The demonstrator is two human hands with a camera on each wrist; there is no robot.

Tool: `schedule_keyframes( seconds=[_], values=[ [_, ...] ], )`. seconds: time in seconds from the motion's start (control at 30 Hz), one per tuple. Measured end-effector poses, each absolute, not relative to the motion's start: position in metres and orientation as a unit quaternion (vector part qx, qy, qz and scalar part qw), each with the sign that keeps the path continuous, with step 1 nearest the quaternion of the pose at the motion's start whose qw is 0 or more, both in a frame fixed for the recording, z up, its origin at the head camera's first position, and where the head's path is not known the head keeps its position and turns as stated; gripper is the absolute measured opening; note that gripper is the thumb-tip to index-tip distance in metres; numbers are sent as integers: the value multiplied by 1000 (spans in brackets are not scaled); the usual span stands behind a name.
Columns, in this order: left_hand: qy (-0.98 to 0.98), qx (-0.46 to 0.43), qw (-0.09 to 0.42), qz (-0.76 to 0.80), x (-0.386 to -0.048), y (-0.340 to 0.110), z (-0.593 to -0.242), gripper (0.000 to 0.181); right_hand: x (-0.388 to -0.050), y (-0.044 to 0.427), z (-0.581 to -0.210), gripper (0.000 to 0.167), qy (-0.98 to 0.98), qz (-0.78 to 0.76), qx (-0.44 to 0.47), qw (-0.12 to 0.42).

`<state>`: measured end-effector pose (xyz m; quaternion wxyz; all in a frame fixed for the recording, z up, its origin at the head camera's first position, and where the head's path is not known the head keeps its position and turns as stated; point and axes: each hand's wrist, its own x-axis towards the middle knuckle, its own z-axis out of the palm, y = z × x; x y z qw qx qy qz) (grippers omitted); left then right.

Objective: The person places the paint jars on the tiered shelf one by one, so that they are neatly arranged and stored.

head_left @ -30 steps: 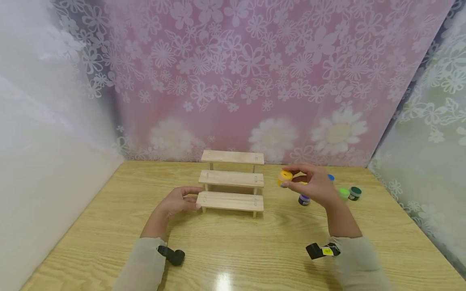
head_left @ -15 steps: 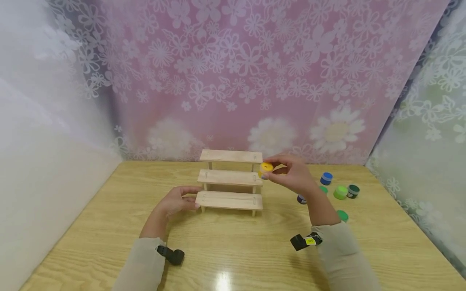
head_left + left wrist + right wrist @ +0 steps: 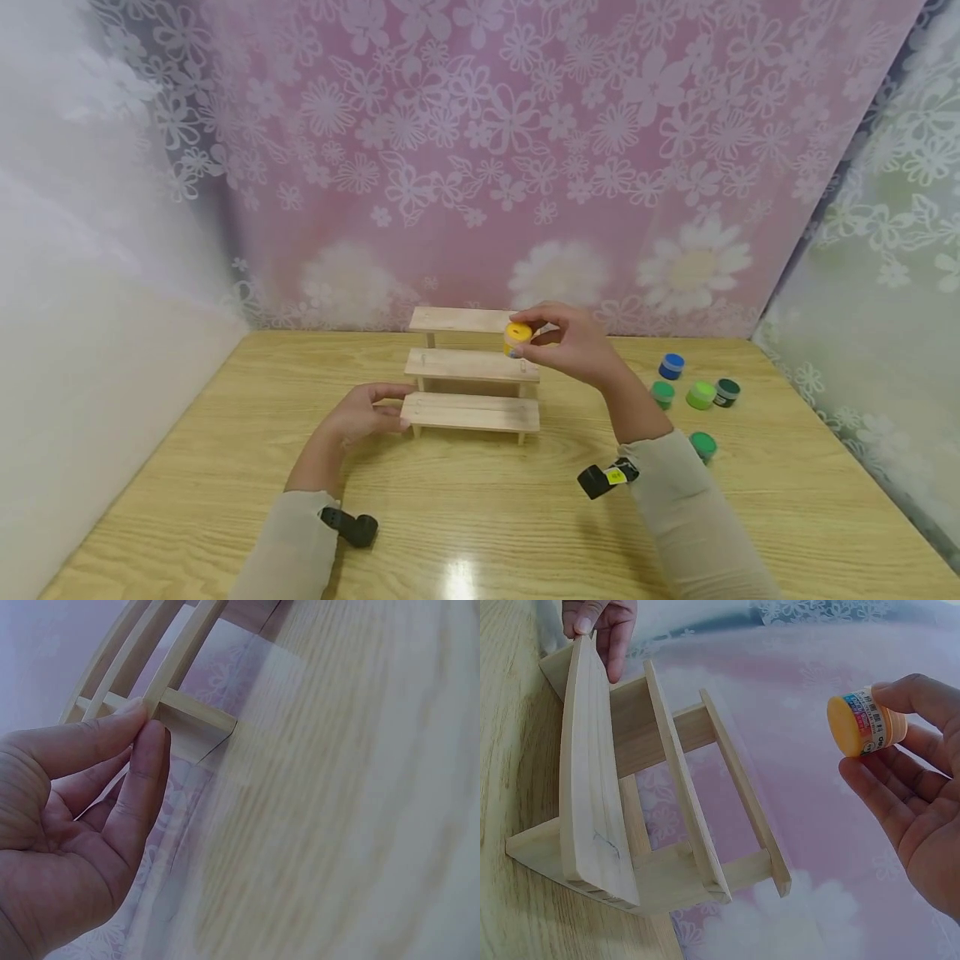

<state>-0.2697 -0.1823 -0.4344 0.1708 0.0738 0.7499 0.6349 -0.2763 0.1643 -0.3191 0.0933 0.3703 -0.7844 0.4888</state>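
A small wooden three-step rack (image 3: 471, 412) stands on the table. At its left end, my left hand (image 3: 362, 417) pinches the edge of the lowest step between thumb and fingers, which shows closely in the left wrist view. My right hand (image 3: 572, 343) grips a yellow paint jar (image 3: 517, 338) with a printed label, thumb on one side and fingers on the other. The jar (image 3: 861, 724) is in the air, apart from the rack in the right wrist view. In the head view it overlaps the right end of the top step (image 3: 457, 319).
To the right sit several paint jars: a blue jar (image 3: 671, 366), a green jar (image 3: 662, 394), a light green jar (image 3: 701, 395), a dark green jar (image 3: 727, 392) and another green jar (image 3: 702, 447). Behind the wooden table (image 3: 480, 517) hangs a pink floral curtain (image 3: 480, 167).
My right hand has carried the yellow paint jar leftward and up, from beside the other jars to the rack's upper right. My left hand keeps its place on the rack.
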Motion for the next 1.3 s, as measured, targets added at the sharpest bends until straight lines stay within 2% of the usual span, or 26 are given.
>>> schedule_keyframes(
  seconds=[0.3,0.5,1.3],
  values=[
    [745,84,175,638,-270,-183,-433,61,-288,148,-312,40,-782,505,357,85],
    [747,78,168,638,-270,-185,-434,61,-297,133,-309,42,-779,503,360,99],
    [734,88,178,650,-271,-183,-435,63,-330,80,-313,42,-810,514,267,89]
  ],
)
